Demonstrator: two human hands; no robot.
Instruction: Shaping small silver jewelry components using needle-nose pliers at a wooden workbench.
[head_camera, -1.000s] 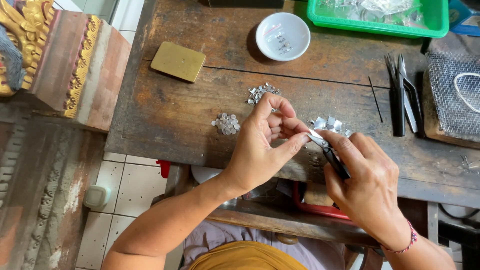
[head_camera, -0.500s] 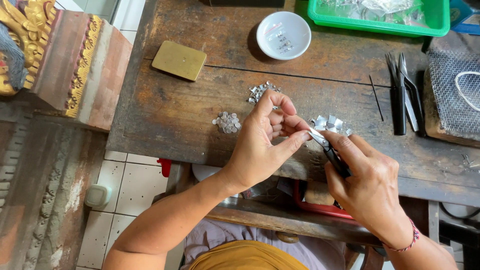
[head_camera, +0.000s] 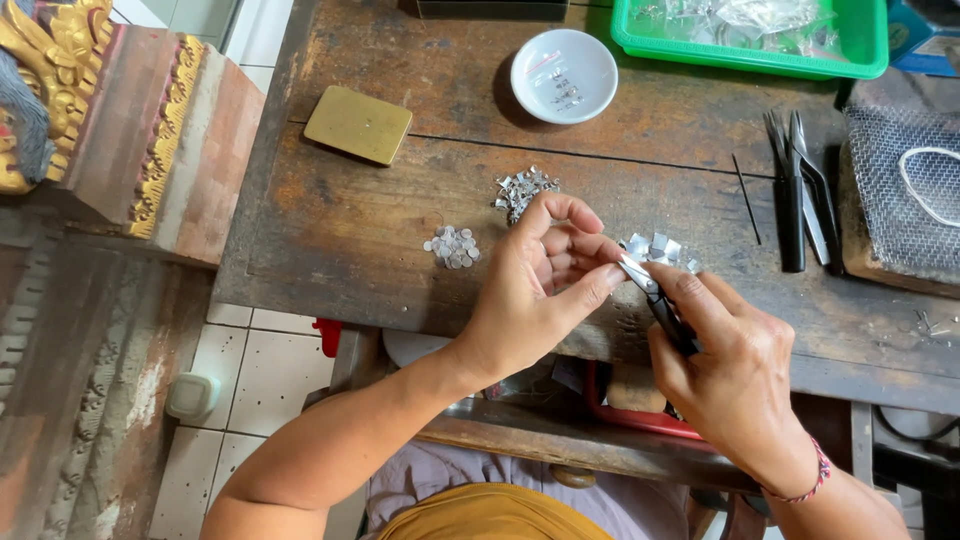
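A small jewellery workshop: a worn wooden bench (head_camera: 380, 230) carries pliers (head_camera: 800, 190), silver scraps (head_camera: 525, 188) and a brass block (head_camera: 358, 124).

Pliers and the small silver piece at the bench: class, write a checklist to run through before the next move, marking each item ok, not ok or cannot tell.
1. Right hand grips the pliers: ok.
2. Left hand fingertips meet the plier tips: ok.
3. Small piece seated between the tips: cannot tell, hidden by fingers.
4. Cut silver strips within reach behind the hands: ok.
5. Pile of small discs apart from the pile of bent bits: ok.
6. Spare tools lie clear of the hands: ok.
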